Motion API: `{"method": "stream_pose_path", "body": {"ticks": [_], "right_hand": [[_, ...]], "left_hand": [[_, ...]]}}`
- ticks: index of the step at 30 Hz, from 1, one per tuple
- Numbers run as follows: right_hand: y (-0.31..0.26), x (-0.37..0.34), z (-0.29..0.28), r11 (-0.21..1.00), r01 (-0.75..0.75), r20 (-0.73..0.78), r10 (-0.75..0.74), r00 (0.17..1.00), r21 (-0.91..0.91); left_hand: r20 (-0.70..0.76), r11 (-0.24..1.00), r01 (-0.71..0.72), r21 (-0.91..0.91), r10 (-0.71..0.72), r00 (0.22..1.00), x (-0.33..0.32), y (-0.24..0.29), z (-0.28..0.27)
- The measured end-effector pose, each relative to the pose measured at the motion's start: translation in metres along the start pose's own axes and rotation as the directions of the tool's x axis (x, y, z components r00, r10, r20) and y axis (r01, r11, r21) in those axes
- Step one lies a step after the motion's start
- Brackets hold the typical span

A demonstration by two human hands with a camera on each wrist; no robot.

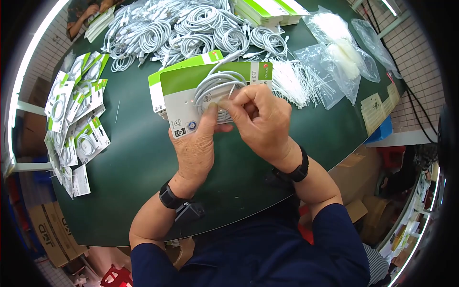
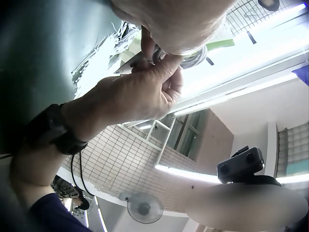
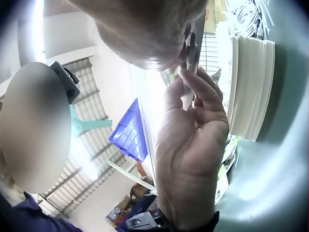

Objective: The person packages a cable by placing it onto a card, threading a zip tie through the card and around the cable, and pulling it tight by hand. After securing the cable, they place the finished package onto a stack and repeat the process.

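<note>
In the head view a green and white card [image 1: 179, 91] with a coiled grey-white cable [image 1: 220, 81] on its front is held up over the table. The left hand [image 1: 193, 148] grips the card's lower edge, its thumb on the front beside the coil. At the coil, the right hand [image 1: 265, 122] pinches a thin white tie [image 1: 232, 91] between thumb and forefinger. The left wrist view shows the right hand [image 2: 130, 96] near the coil; the right wrist view shows the left hand [image 3: 193, 140] with fingertips at the card, whose face is mostly hidden there.
More cards [image 1: 155, 91] lie stacked just behind the held one. Coiled cables [image 1: 201, 24] heap along the far side, with loose white ties [image 1: 294, 83] and plastic bags [image 1: 342, 57] to their right. Packed cards [image 1: 86, 143] pile at the left edge; another card stack [image 1: 267, 12] stands at the back.
</note>
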State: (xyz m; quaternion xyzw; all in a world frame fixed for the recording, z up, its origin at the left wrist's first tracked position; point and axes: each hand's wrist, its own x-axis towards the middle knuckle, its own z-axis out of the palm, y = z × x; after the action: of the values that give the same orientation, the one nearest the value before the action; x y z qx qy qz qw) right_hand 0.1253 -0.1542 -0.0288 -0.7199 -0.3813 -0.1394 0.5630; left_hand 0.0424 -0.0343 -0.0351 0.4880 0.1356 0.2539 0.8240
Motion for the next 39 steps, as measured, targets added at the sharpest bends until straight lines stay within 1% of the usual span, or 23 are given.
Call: {"method": "stream_pose_path", "body": {"ticks": [1, 2, 3, 4, 5, 8, 13, 16, 18, 22, 25, 29, 33, 39], "right_hand": [[0.002, 0.002, 0.000, 1.000, 0.001, 0.001, -0.001, 1.000, 0.000], [0.006, 0.005, 0.000, 0.990, 0.137, -0.019, -0.138, 0.990, -0.041], [0.010, 0.008, 0.000, 0.959, 0.269, -0.034, -0.273, 0.961, -0.083], [0.012, 0.010, 0.000, 0.910, 0.395, -0.042, -0.403, 0.914, -0.127], [0.011, 0.011, -0.001, 0.910, 0.396, -0.040, -0.403, 0.914, -0.126], [0.005, 0.018, -0.007, 0.838, 0.482, 0.013, -0.496, 0.868, -0.256], [0.004, 0.018, -0.007, 0.820, 0.506, 0.064, -0.509, 0.859, -0.269], [0.009, 0.017, -0.012, 0.833, 0.520, 0.114, -0.508, 0.854, -0.188], [0.007, 0.017, -0.015, 0.837, 0.521, 0.125, -0.506, 0.854, -0.167], [0.003, 0.015, -0.019, 0.838, 0.534, 0.135, -0.520, 0.843, -0.113], [0.001, 0.012, -0.019, 0.823, 0.562, 0.123, -0.551, 0.825, -0.082], [-0.005, 0.008, -0.020, 0.820, 0.564, 0.119, -0.553, 0.824, -0.096], [-0.006, 0.008, -0.022, 0.809, 0.571, 0.108, -0.561, 0.821, -0.138], [-0.005, 0.008, -0.020, 0.813, 0.560, 0.099, -0.552, 0.828, -0.156]], "left_hand": [[0.001, 1.000, -0.005, -0.006, 0.005, 1.000, 0.000, 0.000, 0.000], [-0.001, 1.000, -0.006, -0.007, 0.006, 1.000, 0.000, 0.000, 0.000], [0.007, 1.000, -0.016, -0.006, 0.016, 1.000, 0.001, 0.000, 0.000], [0.014, 1.000, -0.024, -0.005, 0.024, 1.000, 0.001, 0.001, 0.000], [0.022, 0.999, -0.033, -0.005, 0.033, 0.999, 0.001, 0.001, 0.000], [0.011, 1.000, -0.028, -0.007, 0.028, 1.000, 0.003, 0.000, 0.000], [0.009, 0.999, -0.032, 0.018, 0.032, 0.999, 0.003, 0.003, 0.001], [0.019, 0.999, -0.020, 0.029, 0.019, 1.000, 0.003, 0.002, 0.001], [0.022, 0.999, -0.014, 0.032, 0.014, 1.000, 0.003, 0.001, 0.000], [-0.011, 0.999, -0.047, 0.027, 0.048, 0.999, 0.004, 0.005, 0.001], [-0.026, 0.991, -0.101, 0.084, 0.104, 0.994, 0.004, 0.010, 0.001], [-0.008, 0.989, -0.128, 0.072, 0.129, 0.992, 0.004, 0.013, 0.000], [-0.012, 0.991, -0.128, 0.025, 0.128, 0.992, 0.003, 0.017, 0.004], [-0.016, 0.992, -0.122, 0.023, 0.122, 0.992, 0.004, 0.016, 0.003]]}}
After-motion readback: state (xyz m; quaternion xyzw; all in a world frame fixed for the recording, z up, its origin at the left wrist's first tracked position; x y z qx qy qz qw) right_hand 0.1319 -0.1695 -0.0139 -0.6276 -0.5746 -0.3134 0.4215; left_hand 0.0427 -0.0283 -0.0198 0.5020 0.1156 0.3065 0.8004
